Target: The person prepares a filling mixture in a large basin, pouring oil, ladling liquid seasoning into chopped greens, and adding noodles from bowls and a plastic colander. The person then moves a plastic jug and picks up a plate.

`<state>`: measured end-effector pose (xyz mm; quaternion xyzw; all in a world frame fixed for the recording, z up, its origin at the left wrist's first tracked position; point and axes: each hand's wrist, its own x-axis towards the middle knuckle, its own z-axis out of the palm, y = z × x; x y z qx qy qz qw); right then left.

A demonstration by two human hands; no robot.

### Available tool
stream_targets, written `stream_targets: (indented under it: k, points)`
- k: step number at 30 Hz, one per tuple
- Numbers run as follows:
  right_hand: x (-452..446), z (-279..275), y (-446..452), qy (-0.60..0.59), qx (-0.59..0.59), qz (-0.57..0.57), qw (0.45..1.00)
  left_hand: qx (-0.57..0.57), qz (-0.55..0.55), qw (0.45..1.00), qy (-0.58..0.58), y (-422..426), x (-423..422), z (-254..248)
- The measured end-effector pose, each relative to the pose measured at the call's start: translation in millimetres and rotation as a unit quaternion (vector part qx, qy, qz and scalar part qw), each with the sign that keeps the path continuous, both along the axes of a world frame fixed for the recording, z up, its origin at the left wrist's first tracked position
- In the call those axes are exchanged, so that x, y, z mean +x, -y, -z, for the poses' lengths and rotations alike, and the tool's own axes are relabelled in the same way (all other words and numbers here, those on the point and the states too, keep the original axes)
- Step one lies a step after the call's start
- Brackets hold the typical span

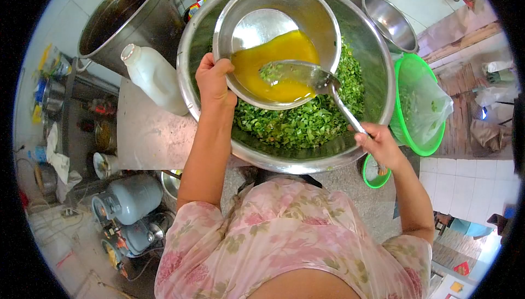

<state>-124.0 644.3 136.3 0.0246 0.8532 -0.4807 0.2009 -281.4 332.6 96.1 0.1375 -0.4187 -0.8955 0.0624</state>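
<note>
My left hand grips the near-left rim of a steel bowl, which is tilted and holds yellow oil. In my right hand is the handle of a steel ladle. The ladle's head lies at the oil, over the bowl's lower part, with some green bits in it. Beneath the bowl, chopped greens fill part of a large steel basin. The bowl hides the greens behind it.
A white plastic jug and a tall steel pot stand left of the basin. At the right are a smaller steel bowl, a green basket with a plastic bag and a small green container. Gas cylinders stand lower left.
</note>
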Motion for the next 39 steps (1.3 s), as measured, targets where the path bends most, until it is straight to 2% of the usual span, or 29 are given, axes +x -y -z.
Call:
stream_targets:
  k: [4, 11, 15, 18, 25, 29, 33, 37, 39]
  points:
    - [5, -12, 10, 0.045, -0.075, 0.002, 0.996, -0.011, -0.01, 1.0, 0.004, 0, 2, -2]
    - [-37, -4, 17, -0.016, -0.041, 0.048, 0.998, -0.006, -0.011, 1.0, 0.006, -1, 1, -1]
    - [-47, 5, 29, 0.003, -0.05, 0.03, 0.998, 0.001, -0.01, 1.0, -0.007, 1, -1, 5]
    - [-45, 11, 31, 0.007, -0.015, -0.016, 1.0, 0.004, -0.008, 1.0, -0.015, 3, -3, 7]
    - [-15, -6, 15, 0.07, -0.081, -0.013, 0.994, -0.004, -0.015, 1.0, 0.0, 2, -1, 1]
    - [-12, -18, -1, 0.032, -0.087, 0.015, 0.996, -0.012, -0.015, 1.0, -0.002, 3, -1, 1]
    - [-36, -11, 5, -0.099, 0.036, 0.082, 0.991, -0.001, -0.02, 1.0, 0.006, 0, 1, -3]
    - [-59, 10, 11, -0.227, 0.201, 0.05, 0.952, 0.003, -0.015, 1.0, 0.005, 2, -1, 1]
    - [-60, 17, 18, -0.252, 0.208, 0.041, 0.944, 0.002, -0.013, 1.0, 0.0, 2, -1, 4]
